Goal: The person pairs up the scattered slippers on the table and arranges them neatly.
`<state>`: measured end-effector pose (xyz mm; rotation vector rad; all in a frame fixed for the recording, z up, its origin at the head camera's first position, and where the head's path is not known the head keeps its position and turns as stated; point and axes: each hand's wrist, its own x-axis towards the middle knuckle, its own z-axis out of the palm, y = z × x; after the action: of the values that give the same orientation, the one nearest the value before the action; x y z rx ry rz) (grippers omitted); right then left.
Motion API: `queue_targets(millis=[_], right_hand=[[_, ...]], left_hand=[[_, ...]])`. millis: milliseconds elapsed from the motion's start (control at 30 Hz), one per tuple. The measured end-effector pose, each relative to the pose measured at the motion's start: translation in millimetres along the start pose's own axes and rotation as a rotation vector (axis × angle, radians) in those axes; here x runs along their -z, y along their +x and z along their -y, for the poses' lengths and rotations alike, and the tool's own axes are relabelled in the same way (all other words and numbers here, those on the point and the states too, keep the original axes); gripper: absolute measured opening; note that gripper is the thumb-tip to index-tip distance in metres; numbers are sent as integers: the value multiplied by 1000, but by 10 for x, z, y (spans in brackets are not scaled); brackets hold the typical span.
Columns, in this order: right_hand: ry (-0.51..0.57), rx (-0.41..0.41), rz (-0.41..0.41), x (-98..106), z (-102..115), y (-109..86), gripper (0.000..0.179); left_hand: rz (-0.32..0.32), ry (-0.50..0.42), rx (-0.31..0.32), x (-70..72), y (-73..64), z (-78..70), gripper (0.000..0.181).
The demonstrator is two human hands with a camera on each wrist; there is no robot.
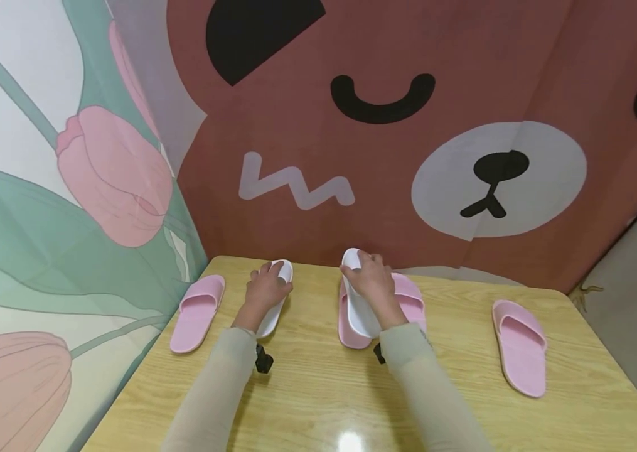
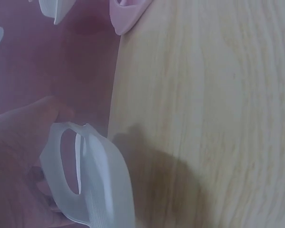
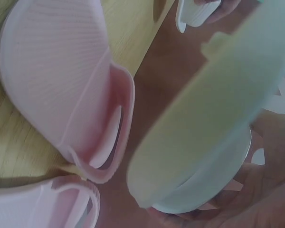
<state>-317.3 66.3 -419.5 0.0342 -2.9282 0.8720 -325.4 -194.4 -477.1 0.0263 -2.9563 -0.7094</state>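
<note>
My left hand (image 1: 264, 294) grips a white slipper (image 1: 272, 323) by its strap, near the table's back edge. In the left wrist view that slipper (image 2: 109, 185) is tilted, its shadow falling on the wood. My right hand (image 1: 373, 284) holds another white slipper (image 1: 362, 317) from above. It overlaps a pink slipper (image 1: 350, 338) in the head view, and a second pink slipper (image 1: 413, 301) lies just right of it. The right wrist view shows this white slipper (image 3: 199, 128) raised beside the pink slipper (image 3: 57, 71), with my fingers around its strap end.
A pink slipper (image 1: 196, 317) lies at the table's left edge, another pink slipper (image 1: 521, 351) toward the right. The wooden table (image 1: 307, 395) meets a bear-printed backdrop (image 1: 386, 226) behind; a tulip-printed panel (image 1: 120, 176) borders the left side.
</note>
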Motion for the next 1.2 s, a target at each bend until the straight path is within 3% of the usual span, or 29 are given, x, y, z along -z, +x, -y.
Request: queue_targets(millis=[367,1200], right_hand=[[-9,-17,45,-105,87,34,75],[46,-31,45,-301,298,16,75]], left_hand=[[2,-8,4,66,-15,-66,70],[0,29,15,93,17,-130,69]])
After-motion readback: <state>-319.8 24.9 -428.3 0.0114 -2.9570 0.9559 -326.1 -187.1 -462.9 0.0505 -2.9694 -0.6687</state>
